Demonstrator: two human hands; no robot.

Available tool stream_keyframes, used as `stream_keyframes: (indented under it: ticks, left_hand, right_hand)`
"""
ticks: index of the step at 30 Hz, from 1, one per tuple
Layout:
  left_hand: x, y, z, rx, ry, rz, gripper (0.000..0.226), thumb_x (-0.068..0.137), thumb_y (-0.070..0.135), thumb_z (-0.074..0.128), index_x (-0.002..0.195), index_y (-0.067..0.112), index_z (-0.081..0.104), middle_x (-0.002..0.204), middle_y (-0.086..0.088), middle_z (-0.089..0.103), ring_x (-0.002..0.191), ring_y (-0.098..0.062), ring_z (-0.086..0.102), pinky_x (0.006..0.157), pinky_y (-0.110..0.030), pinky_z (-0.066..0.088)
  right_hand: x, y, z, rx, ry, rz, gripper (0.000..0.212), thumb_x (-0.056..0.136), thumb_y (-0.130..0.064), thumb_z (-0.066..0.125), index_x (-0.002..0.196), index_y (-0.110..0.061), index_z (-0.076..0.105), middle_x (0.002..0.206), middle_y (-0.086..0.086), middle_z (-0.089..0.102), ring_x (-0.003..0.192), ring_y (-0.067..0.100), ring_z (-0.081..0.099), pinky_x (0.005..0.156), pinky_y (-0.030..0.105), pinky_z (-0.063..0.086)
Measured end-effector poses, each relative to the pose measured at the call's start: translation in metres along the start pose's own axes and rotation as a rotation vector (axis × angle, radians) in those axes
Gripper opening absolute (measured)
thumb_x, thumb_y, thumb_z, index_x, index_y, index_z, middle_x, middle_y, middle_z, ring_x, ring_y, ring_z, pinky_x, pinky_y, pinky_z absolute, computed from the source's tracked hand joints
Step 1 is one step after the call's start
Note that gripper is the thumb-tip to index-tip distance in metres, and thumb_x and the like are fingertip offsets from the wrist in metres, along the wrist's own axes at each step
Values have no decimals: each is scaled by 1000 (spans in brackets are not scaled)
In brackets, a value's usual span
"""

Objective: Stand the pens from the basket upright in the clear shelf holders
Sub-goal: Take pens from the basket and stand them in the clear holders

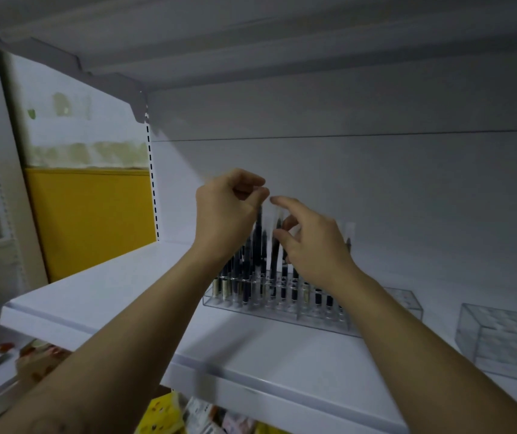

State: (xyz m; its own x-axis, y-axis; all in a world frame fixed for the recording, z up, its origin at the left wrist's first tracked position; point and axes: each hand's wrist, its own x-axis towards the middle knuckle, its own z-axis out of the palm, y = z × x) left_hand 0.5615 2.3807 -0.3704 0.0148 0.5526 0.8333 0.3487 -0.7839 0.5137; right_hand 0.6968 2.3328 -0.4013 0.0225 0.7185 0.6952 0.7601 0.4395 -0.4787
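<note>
A clear holder (pixel 282 311) stands on the white shelf (pixel 119 296) and has several dark pens (pixel 246 277) upright in its holes. Above its left half, my left hand (pixel 229 211) has curled fingers, and thumb and forefinger pinch the top of a tall dark pen (pixel 259 227). My right hand (pixel 310 242) is just to the right of it. Its thumb and middle finger pinch another dark pen (pixel 277 245) that stands in the holder, and its forefinger points left. The basket is not in view.
Two more clear holders without pens stand on the shelf, one behind my right wrist (pixel 407 300) and one at the far right (pixel 501 339). Another shelf board (pixel 282 42) hangs close overhead. Coloured packets (pixel 169 415) lie on the level below.
</note>
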Motion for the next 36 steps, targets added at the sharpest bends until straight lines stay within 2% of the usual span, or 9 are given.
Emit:
stream_keyframes:
  ticks: [5,9,13,17,28,30,31,33,36]
  left_hand:
    - [-2,-3,2,25,23,-44,9,84,24,73,93,21,71,78,15,67,73,2,64,68,-9,51]
    - [-2,4,-6,11,59,-39,6,84,23,74,88,22,70,77,15,67,72,3,64,67,-7,50]
    - [-5,9,-13,-1,59,-29,7,83,22,74,89,20,71,78,13,68,72,2,65,69,-9,52]
    - [-9,8,-12,9,39,-28,7,84,21,74,89,20,70,77,16,66,71,4,64,67,-7,51]
    - [-13,-4,-6,133,-89,-43,5,85,23,73,86,22,68,78,12,66,70,4,62,62,-2,46]
    - [-14,-7,-4,173,-99,-36,5,85,26,73,86,24,68,78,14,67,73,6,61,68,-6,47]
    - [-15,-8,-2,211,-95,-16,5,85,29,72,85,26,68,79,16,66,77,5,61,77,-14,49]
    - [-17,-8,1,299,-77,13,7,85,36,70,83,33,64,77,20,62,89,-4,62,91,-31,37]
    - [-16,-5,2,371,-78,-10,9,87,40,67,84,36,59,77,23,55,104,-11,55,84,-29,16]
  right_hand:
    - [-4,1,0,-4,-13,3,47,95,-11,58,135,-31,43,82,-14,56,60,9,59,64,29,54]
    - [-5,3,1,-19,-24,15,41,95,-11,58,131,-27,47,81,-17,52,59,3,53,62,24,47]
    - [-7,3,2,-2,-22,15,42,95,-12,58,131,-30,47,87,-13,57,59,3,52,62,23,46]
    - [-9,4,4,-15,-24,-5,45,95,-10,57,134,-31,47,96,-6,62,56,-2,46,59,15,37]
    - [-15,9,-1,-46,-20,-21,49,97,-17,51,141,-35,42,94,-7,61,55,2,45,60,24,41]
    - [-15,9,-2,-44,-32,-11,51,97,-18,50,142,-38,40,93,-8,61,53,3,46,59,26,44]
    - [-16,9,-2,-41,-48,-5,52,97,-18,50,143,-39,38,90,-8,61,51,4,47,58,27,47]
    - [-16,9,-3,-31,-76,1,53,97,-19,50,144,-40,36,83,-8,61,49,7,48,58,31,51]
    - [-16,10,-4,-23,-79,12,52,98,-18,48,143,-41,36,77,-3,61,52,15,52,60,39,55]
